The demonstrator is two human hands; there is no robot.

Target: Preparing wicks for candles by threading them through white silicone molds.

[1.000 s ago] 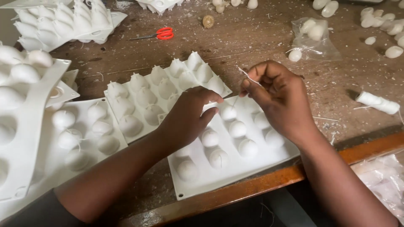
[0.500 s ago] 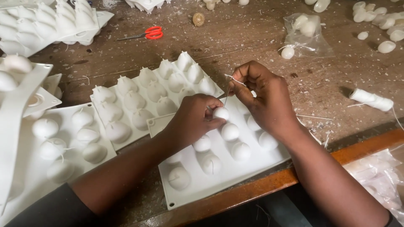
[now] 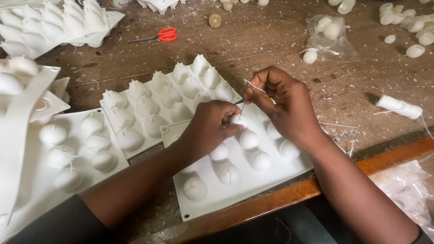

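Observation:
A white silicone mould point(image 3: 212, 199) with round domes lies upside down at the table's front edge. My left hand point(image 3: 210, 129) rests on it, fingers pinching one dome point(image 3: 238, 119) near the mould's far side. My right hand point(image 3: 285, 104) hovers just right of that dome, thumb and fingers pinched on a thin needle point(image 3: 243, 106) with white thread, its tip pointing down at the dome. Several other domes point(image 3: 249, 140) sit bare between my wrists.
More white moulds lie left point(image 3: 149, 106) and far left point(image 3: 54, 20). Red-handled scissors point(image 3: 160, 35) sit at the back. A thread spool point(image 3: 399, 106) lies right, a plastic bag of white pieces point(image 3: 332, 38) behind it. The table's orange edge point(image 3: 384, 162) runs in front.
My right hand has risen slightly and turned the needle from lying sideways to pointing down at the dome. My left hand has closed around that dome.

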